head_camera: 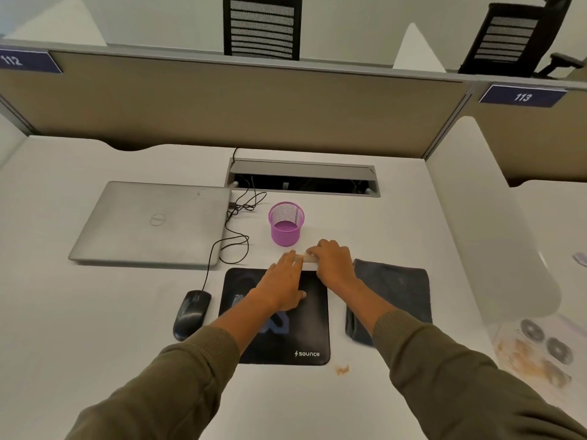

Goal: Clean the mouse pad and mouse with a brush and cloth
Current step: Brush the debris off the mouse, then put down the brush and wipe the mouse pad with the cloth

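A black mouse pad lies flat on the white desk, with a black wired mouse just left of it. A folded dark grey cloth sits to the pad's right. At the pad's far edge lies a pale brush. My right hand grips the brush from above, fingers curled over it. My left hand rests flat on the pad with straight fingers, its fingertips touching the brush's left end. Most of the brush is hidden under my hands.
A closed silver laptop lies at the back left, its cable looping toward the mouse. A purple mesh cup stands just behind my hands. Crumbs lie by the pad's near right corner. A frosted divider bounds the right.
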Motion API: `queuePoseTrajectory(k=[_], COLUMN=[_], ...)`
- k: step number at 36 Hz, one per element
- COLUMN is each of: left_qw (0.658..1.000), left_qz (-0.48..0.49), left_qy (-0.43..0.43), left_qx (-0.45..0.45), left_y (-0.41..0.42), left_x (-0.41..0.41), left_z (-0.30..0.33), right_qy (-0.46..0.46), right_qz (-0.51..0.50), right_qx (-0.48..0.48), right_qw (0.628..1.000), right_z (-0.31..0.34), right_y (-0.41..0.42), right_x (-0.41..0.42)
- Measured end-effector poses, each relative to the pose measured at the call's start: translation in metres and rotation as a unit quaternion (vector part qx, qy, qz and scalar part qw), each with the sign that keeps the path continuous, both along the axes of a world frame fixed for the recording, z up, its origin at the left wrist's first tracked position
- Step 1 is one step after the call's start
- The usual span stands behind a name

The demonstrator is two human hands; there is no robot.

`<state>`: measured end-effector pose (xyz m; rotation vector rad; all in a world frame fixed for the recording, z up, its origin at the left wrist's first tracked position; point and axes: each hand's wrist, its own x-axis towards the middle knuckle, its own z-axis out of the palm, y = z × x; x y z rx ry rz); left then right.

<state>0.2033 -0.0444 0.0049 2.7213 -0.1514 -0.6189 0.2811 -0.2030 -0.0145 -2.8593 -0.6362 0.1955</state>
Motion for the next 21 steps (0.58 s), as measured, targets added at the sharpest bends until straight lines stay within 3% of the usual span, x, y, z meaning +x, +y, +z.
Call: queuePoseTrajectory(k=[10, 21], left_qw=[1.0, 0.997], left_qz=[-0.009, -0.024], left_qy=[-0.018, -0.026], left_qx=[-0.004, -0.066], left_y=[-0.01, -0.08], left_x=[-0.009, -0.046], left_z=[0.007, 0.01], right_qy=[-0.017, -0.055], right_qz=[-0.019, -0.16], right_qx=[0.045, 0.142], right_qw=[0.999, 0.975], right_z=[0.01, 0.028], right_y=[-0.018, -0.103], right_x=[-0.002, -0.026])
